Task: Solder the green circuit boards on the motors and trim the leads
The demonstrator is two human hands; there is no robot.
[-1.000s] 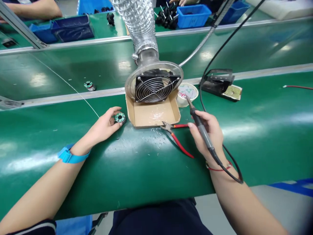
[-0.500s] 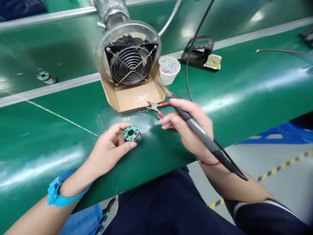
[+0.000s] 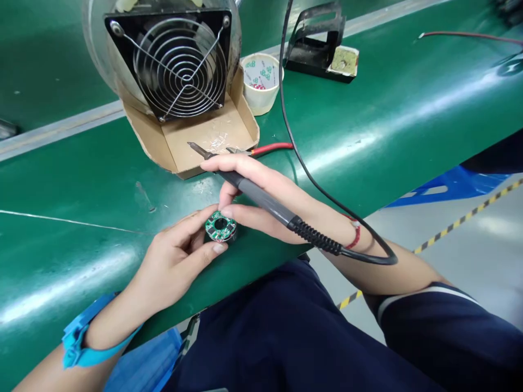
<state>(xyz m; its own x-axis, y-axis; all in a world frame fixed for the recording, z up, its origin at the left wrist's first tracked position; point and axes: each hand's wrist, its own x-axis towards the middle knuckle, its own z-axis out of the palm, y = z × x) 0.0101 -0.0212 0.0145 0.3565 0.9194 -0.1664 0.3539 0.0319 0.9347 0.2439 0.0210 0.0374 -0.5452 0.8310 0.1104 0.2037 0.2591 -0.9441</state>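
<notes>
Thumb and fingers of my left hand [image 3: 169, 261] are closed around a small cylindrical part with a ring-shaped green circuit board [image 3: 227, 233] on top, its dark centre hole facing up. My right hand [image 3: 286, 188] holds a soldering iron [image 3: 267, 202] slantwise, its tip pointing away to the upper left, over the cardboard tray. The right thumb and a fingertip are pinched together at the board's far right edge; whether something tiny sits between them is hidden. Beyond the right hand lie diagonal cutters [image 3: 272, 148] with red handles, partly covered by the fingers.
A cardboard tray [image 3: 153, 144] with wire clippings stands before a fume fan [image 3: 223, 60]. Beside it are a white paper cup [image 3: 261, 100] holding small red bits and a black iron stand [image 3: 312, 68] with a sponge. The iron's cable [image 3: 300, 155] loops across the green bench [image 3: 392, 114].
My right hand has moved left with the soldering iron, and its thumb and fingertip now meet at the circuit board. The left hand keeps its hold. The view has shifted closer to the fan.
</notes>
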